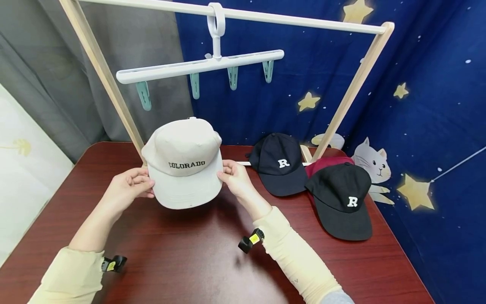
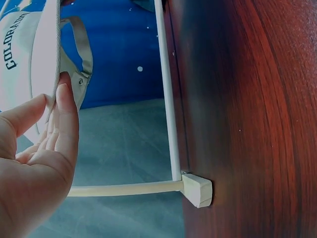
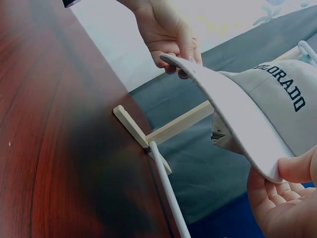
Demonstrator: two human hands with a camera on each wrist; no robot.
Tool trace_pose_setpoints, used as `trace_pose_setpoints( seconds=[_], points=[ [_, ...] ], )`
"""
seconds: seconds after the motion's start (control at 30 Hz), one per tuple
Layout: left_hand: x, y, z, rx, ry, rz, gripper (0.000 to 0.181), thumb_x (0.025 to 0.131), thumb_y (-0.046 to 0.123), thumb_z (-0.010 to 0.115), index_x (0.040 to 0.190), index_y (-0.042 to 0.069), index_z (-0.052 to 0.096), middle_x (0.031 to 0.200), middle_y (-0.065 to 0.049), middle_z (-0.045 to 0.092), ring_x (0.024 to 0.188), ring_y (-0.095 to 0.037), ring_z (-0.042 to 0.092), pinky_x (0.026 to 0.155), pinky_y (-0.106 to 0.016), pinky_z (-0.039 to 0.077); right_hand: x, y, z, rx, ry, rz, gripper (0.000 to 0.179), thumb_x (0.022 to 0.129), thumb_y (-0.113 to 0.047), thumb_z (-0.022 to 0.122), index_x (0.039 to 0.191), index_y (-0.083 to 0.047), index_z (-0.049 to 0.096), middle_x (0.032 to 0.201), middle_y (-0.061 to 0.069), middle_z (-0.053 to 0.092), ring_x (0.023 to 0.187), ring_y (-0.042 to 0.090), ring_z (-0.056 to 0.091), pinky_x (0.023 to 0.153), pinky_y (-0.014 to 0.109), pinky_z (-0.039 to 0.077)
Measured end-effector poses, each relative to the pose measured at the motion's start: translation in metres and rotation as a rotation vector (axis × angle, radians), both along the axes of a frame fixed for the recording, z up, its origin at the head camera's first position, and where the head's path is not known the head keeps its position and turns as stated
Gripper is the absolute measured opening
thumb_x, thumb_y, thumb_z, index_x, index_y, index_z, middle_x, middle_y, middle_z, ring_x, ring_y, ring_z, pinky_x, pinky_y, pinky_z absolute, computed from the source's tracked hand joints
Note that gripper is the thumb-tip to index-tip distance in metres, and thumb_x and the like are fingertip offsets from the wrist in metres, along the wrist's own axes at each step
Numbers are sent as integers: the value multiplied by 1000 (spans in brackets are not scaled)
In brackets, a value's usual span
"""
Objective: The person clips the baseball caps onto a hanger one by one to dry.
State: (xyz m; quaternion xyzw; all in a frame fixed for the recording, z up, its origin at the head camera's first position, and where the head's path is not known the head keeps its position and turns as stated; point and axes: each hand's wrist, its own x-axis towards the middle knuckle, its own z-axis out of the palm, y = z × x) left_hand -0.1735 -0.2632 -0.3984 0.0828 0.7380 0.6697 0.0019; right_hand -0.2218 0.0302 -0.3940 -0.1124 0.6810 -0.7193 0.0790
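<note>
A white baseball cap (image 1: pixel 186 147) lettered COLORADO is held up above the table, its brim toward me. My left hand (image 1: pixel 127 188) pinches the brim's left edge between thumb and fingers; the left wrist view shows this hand (image 2: pixel 42 153) with the thumb on top and fingers beneath. On the brim's right edge my right hand (image 1: pixel 237 179) pinches likewise, and the right wrist view shows the right hand (image 3: pixel 290 198) close up. Above the cap hangs a white hanger (image 1: pixel 201 65) with several teal clips (image 1: pixel 143 96), none touching the cap.
A wooden rack with a white top bar (image 1: pixel 303 22) stands at the back of the dark red table (image 1: pixel 197 261). On the right lie a navy cap (image 1: pixel 275 169), a black cap (image 1: pixel 338 190) and a dark red item (image 1: pixel 326 161) partly under the black cap. Curtains (image 1: pixel 436 105) hang behind.
</note>
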Motion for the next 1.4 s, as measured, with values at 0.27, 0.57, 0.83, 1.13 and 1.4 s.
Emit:
trace_pose_setpoints(
  seconds=[0.27, 0.57, 0.83, 1.13, 1.4],
  points=[
    [-2, -4, 3, 6, 5, -14, 21, 89, -3, 64, 107, 1, 54, 84, -1, 68, 67, -15, 67, 62, -29, 56, -3, -3, 2, 14, -6, -9, 25, 91, 11, 53, 116, 13, 55, 92, 20, 66, 74, 10, 59, 61, 23, 47],
    [-4, -6, 6, -45, -8, -26, 24, 90, -1, 64, 109, -4, 51, 83, 0, 68, 68, -15, 67, 63, -29, 56, -6, -6, 3, 20, -21, -14, 23, 92, 10, 53, 115, 12, 56, 89, 15, 66, 72, 10, 58, 62, 26, 46],
    [-8, -8, 9, -117, -31, -19, 29, 91, 2, 64, 113, -8, 48, 84, 1, 67, 69, -15, 66, 65, -29, 56, -6, -7, 8, 20, -41, -9, 23, 93, 10, 51, 116, 11, 54, 94, 19, 66, 75, 11, 58, 61, 22, 46],
    [-10, -9, 19, -210, -30, -20, 28, 93, 7, 62, 113, -7, 48, 84, 6, 69, 69, -18, 68, 63, -29, 56, -6, -10, 10, 4, -45, 5, 24, 93, 11, 48, 117, 13, 52, 103, 26, 64, 80, 12, 59, 69, 23, 47],
    [-11, -13, 25, -242, -33, -56, 26, 96, 11, 60, 114, -4, 49, 83, 3, 70, 71, -13, 68, 62, -28, 55, -5, -10, 11, -16, -52, 3, 22, 93, 12, 47, 114, 13, 52, 101, 25, 65, 80, 12, 59, 69, 23, 48]
  ],
)
